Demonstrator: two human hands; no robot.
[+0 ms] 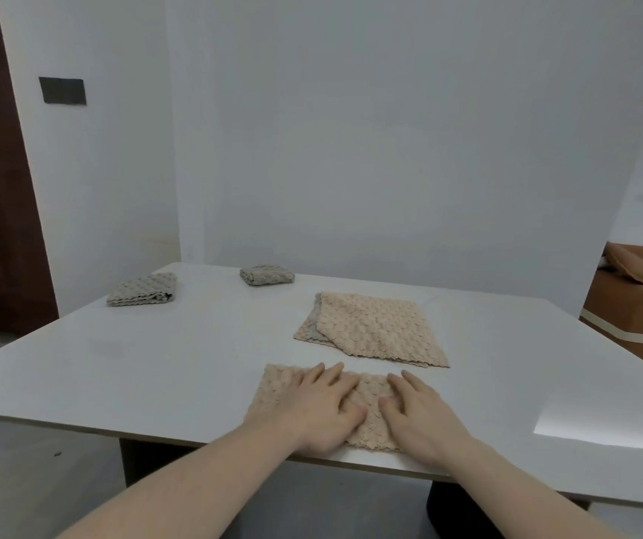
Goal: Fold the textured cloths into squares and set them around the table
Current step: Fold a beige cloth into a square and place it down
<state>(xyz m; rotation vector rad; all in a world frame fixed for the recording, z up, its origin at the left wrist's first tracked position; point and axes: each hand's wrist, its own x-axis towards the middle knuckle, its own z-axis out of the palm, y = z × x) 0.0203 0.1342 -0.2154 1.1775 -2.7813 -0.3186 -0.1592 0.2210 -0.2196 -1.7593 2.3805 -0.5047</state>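
Head view: beige cloth point(279, 394) lengthwise left-right.

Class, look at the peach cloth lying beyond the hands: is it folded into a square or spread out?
Spread out: the peach cloth lies flat and wide, one left corner turned over.

1. Left hand point(321, 408): lower centre of frame, palm down, fingers straight and slightly spread, pointing toward upper right.
2. Right hand point(421, 414): just right of the left, palm down, fingers extended toward upper left; thumb tips nearly meet.
3. Both forearms bare, entering from the bottom edge and converging toward centre.
4. Both hands press flat on the surface beneath.
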